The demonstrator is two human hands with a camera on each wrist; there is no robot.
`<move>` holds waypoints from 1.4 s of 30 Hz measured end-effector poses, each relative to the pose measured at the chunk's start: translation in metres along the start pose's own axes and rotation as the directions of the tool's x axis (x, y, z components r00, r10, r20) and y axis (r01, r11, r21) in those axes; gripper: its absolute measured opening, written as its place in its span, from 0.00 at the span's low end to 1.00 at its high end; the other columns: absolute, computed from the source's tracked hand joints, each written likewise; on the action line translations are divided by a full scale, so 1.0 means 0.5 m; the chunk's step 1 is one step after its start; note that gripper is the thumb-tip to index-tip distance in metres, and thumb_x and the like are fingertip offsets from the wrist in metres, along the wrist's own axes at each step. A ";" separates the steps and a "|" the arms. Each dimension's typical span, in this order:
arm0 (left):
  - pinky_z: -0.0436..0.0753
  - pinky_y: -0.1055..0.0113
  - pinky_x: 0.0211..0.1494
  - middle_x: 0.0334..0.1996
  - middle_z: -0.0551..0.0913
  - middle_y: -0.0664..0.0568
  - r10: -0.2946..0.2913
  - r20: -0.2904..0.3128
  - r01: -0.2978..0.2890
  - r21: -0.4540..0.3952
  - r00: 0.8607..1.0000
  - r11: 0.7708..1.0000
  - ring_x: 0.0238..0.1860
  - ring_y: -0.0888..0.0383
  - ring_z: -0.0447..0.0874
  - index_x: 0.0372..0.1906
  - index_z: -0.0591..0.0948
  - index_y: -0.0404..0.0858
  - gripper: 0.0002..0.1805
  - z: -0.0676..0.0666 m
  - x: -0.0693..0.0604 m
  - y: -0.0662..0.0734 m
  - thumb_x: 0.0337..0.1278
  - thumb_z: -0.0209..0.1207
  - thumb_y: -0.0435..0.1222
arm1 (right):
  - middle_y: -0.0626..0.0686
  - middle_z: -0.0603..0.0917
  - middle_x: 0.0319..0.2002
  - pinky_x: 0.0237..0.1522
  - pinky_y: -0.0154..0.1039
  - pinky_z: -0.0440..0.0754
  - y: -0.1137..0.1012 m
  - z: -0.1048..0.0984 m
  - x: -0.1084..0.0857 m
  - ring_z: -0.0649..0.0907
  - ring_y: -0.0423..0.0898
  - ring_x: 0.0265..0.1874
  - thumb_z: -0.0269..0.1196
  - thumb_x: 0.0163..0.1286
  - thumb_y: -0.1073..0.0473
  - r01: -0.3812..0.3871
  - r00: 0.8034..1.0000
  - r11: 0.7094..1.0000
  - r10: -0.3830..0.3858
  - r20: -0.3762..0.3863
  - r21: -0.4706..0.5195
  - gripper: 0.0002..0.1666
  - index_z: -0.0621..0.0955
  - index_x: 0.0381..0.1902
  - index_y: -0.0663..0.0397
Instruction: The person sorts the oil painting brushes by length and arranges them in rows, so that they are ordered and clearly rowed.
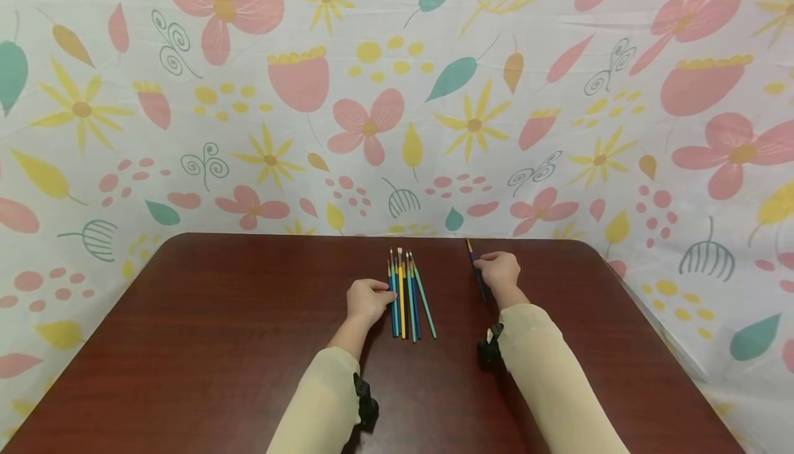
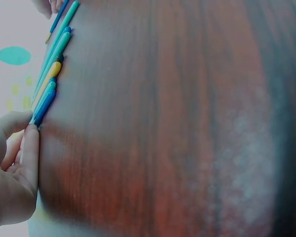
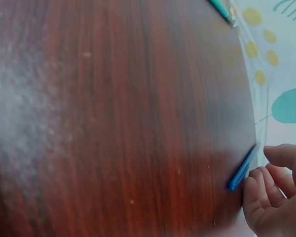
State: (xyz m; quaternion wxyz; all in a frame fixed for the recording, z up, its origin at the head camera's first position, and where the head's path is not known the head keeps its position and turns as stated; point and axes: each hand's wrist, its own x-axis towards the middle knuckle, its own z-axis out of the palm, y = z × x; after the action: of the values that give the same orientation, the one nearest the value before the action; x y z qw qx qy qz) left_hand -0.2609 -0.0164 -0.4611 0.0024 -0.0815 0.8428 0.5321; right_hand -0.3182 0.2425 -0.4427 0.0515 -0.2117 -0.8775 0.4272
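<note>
Several paintbrushes (image 1: 404, 302) with blue, teal and yellow handles lie side by side on the table, bristles toward the wall. My left hand (image 1: 369, 300) is at the left edge of this row. In the left wrist view, thumb and finger (image 2: 31, 148) meet at the outermost blue-handled brush (image 2: 45, 106), pinching it. To the right, a lone dark blue paintbrush (image 1: 480, 283) lies on the table. My right hand (image 1: 501, 271) is beside it, fingertips close against the handle. In the right wrist view a gap shows between thumb and bent fingers (image 3: 256, 190); the brush lies alongside them.
The dark red-brown wooden table (image 1: 217, 344) has its far edge against a white cloth (image 1: 372, 185) printed with flowers and leaves. Black wrist cameras (image 1: 366, 402) are strapped over both pale sleeves (image 1: 552, 364).
</note>
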 end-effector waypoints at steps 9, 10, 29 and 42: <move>0.83 0.62 0.36 0.33 0.87 0.47 0.003 0.001 -0.003 0.000 1.000 1.000 0.34 0.55 0.83 0.39 0.87 0.37 0.12 0.001 0.001 -0.004 0.50 0.68 0.38 | 0.62 0.78 0.53 0.49 0.52 0.78 0.001 0.004 -0.019 0.77 0.59 0.51 0.61 0.66 0.53 -0.008 0.998 0.989 0.017 -0.061 0.147 0.19 0.81 0.51 0.57; 0.83 0.62 0.36 0.33 0.87 0.47 0.004 0.000 -0.004 0.000 1.000 1.000 0.33 0.55 0.83 0.39 0.87 0.37 0.12 0.001 0.001 -0.003 0.50 0.68 0.38 | 0.61 0.78 0.53 0.49 0.52 0.78 0.000 0.004 -0.022 0.77 0.59 0.50 0.61 0.66 0.53 -0.001 0.998 0.987 0.012 -0.068 0.164 0.19 0.81 0.52 0.57; 0.83 0.63 0.33 0.32 0.87 0.46 0.008 0.007 -0.008 -0.029 1.000 1.000 0.29 0.57 0.84 0.39 0.86 0.35 0.12 -0.003 -0.004 0.001 0.50 0.67 0.37 | 0.62 0.80 0.52 0.51 0.44 0.80 -0.024 0.055 -0.081 0.81 0.56 0.50 0.62 0.65 0.58 0.053 0.998 0.876 -0.068 0.013 0.479 0.26 0.75 0.59 0.62; 0.83 0.62 0.34 0.31 0.86 0.47 0.023 0.001 -0.023 -0.016 1.000 1.000 0.31 0.56 0.83 0.37 0.87 0.36 0.10 -0.002 -0.008 0.000 0.50 0.67 0.37 | 0.64 0.76 0.58 0.57 0.50 0.76 -0.050 0.121 -0.136 0.77 0.57 0.58 0.62 0.65 0.64 0.102 0.973 0.870 -0.189 0.135 0.483 0.31 0.68 0.65 0.61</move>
State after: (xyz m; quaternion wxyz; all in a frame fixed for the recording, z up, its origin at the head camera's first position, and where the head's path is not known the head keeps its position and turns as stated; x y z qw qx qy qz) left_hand -0.2569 -0.0166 -0.4601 -0.0039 -0.0714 0.8393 0.5390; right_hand -0.2814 0.1567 -0.4553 0.0549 -0.0869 -0.7613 0.6402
